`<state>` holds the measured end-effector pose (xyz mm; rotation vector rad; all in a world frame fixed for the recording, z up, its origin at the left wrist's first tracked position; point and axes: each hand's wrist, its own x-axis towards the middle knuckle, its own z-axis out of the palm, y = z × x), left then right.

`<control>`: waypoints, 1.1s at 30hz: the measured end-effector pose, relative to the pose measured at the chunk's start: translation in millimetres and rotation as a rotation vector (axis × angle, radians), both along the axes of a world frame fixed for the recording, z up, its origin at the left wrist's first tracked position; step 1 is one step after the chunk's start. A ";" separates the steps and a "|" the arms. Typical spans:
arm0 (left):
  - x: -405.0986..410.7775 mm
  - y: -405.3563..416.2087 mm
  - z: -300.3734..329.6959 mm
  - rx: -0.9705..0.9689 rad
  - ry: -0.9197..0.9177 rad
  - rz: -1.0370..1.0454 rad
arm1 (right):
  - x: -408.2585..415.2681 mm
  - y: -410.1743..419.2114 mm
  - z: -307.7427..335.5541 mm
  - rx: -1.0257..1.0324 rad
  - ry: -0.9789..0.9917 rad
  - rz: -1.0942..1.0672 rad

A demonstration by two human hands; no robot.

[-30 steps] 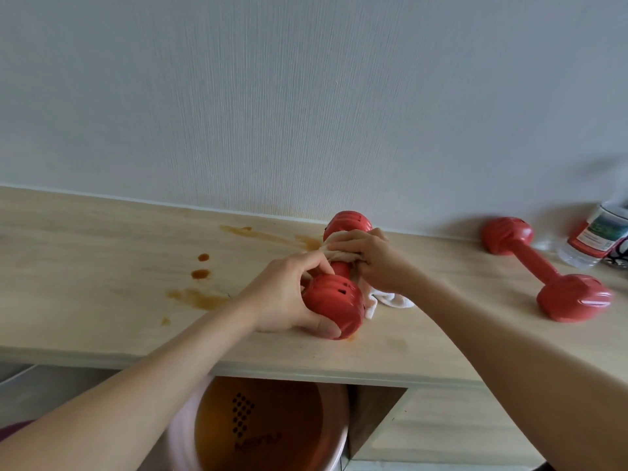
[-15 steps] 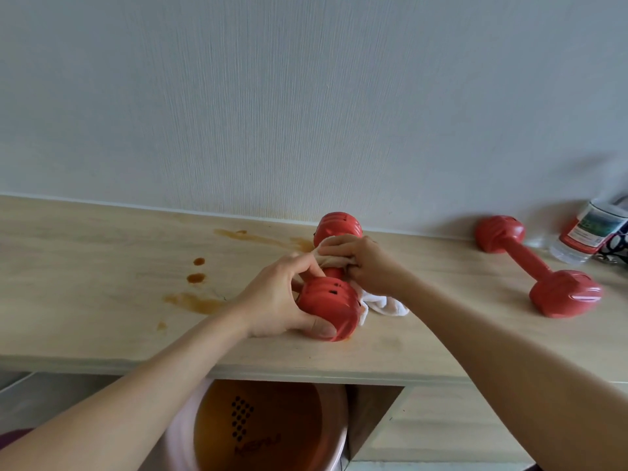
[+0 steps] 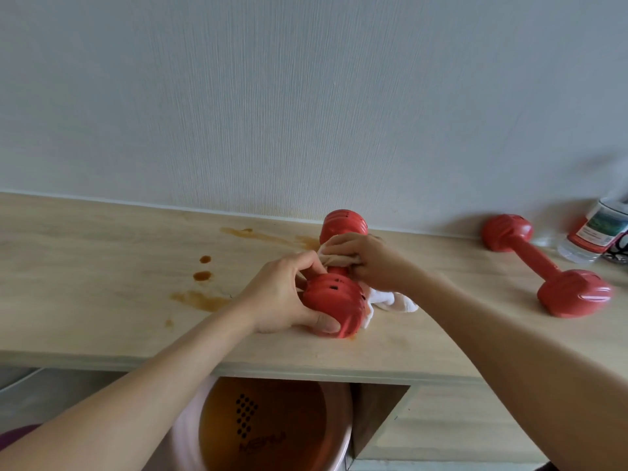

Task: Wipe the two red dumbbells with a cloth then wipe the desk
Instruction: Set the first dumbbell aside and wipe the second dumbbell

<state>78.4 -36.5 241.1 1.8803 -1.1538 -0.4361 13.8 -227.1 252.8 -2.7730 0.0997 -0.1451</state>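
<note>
Left hand [image 3: 285, 294] grips the near head of the first red dumbbell [image 3: 334, 309], thumb under its end face, fingers curled over the top, holding it against the desk [image 3: 102, 300]. Brown stains [image 3: 200, 299] mark the desk surface to the left of that hand, with further streaks toward the wall. Right hand [image 3: 365, 261] is clenched round the cloth [image 3: 339, 258], which is wrapped over the dumbbell's bar; the cloth's loose white end lies on the desk just beside the near head. Second red dumbbell [image 3: 543, 266] lies well apart to the right, untouched. Beside its far head lies a labelled plastic bottle [image 3: 594, 232] at the wall.
</note>
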 end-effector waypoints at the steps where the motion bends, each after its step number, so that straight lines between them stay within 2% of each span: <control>1: 1.4 0.9 -0.5 -0.001 0.012 0.002 | 3.6 -0.7 -1.3 -0.009 -0.017 -0.019; 4: 8.0 7.3 -3.9 0.002 0.053 0.002 | 1.1 5.4 1.6 -0.029 -0.031 0.025; 8: 13.3 14.3 -9.3 -0.004 0.111 -0.016 | -24.4 13.1 7.4 0.027 0.106 0.175; 10: 13.4 12.5 -10.8 0.003 0.111 -0.032 | -25.8 7.4 6.4 0.039 0.108 0.149; 14: 10.9 8.8 -14.3 0.019 0.102 -0.052 | -2.5 -9.2 -4.7 0.013 -0.062 -0.015; 18: 13.2 12.5 -14.2 0.045 0.113 -0.035 | 8.3 -7.4 -8.0 -0.073 -0.045 -0.018; 20: 10.4 14.7 -9.5 0.083 0.048 -0.032 | 7.3 -6.7 -6.0 -0.077 -0.039 -0.030; 23: -1.2 10.5 -2.2 0.098 -0.169 -0.040 | 6.9 -8.2 -8.3 -0.092 -0.020 -0.041; 25: -7.4 4.4 1.8 0.075 -0.215 -0.058 | 7.4 -6.6 -7.2 -0.095 -0.013 -0.049; 28: -2.4 1.8 -0.1 0.056 -0.162 -0.058 | -3.2 -0.3 5.9 -0.060 0.046 0.034; 31: 7.0 5.9 -6.4 0.018 -0.082 -0.057 | -23.2 5.3 14.8 0.109 0.206 0.167; 33: 9.6 7.5 -10.5 -0.001 0.010 -0.047 | -28.2 7.7 13.4 0.134 0.193 0.183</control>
